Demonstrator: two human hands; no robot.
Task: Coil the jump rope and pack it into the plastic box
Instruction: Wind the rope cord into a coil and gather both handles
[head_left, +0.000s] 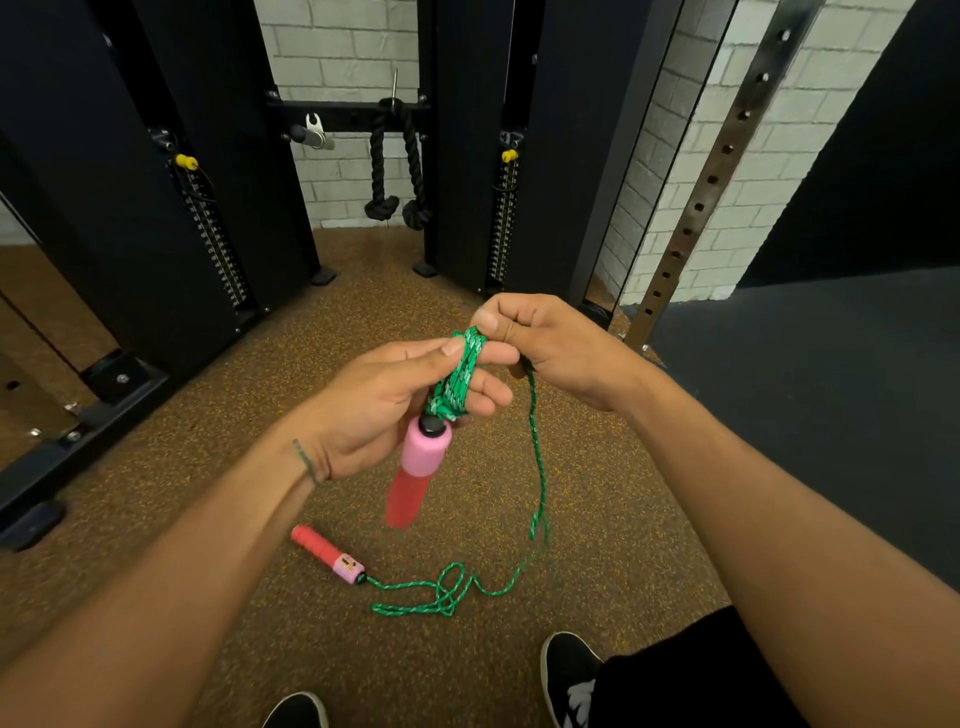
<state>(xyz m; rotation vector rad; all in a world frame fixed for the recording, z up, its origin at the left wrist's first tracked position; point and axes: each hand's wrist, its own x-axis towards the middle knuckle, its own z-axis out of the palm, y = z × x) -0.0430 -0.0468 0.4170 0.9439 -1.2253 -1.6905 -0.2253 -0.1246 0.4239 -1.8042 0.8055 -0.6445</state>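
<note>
Green braided rope (460, 374) wound in tight loops round L hand (384, 405) fingers, thumb pressing on the coil. Smooth pink/red cylindrical handle (421, 462) dangles below. R hand (545, 348) pinches rope at coil top. Slack drops to loose squiggles on speckled brown rubber floor (234, 441), ending at 2nd handle (327, 555). Black steel rack (104, 208) and white brick wall (353, 52) behind.

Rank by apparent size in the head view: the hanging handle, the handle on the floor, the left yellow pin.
1. hanging handle, nearer the camera, so its true size may match the next
2. floor handle
3. left yellow pin, farthest away
</note>
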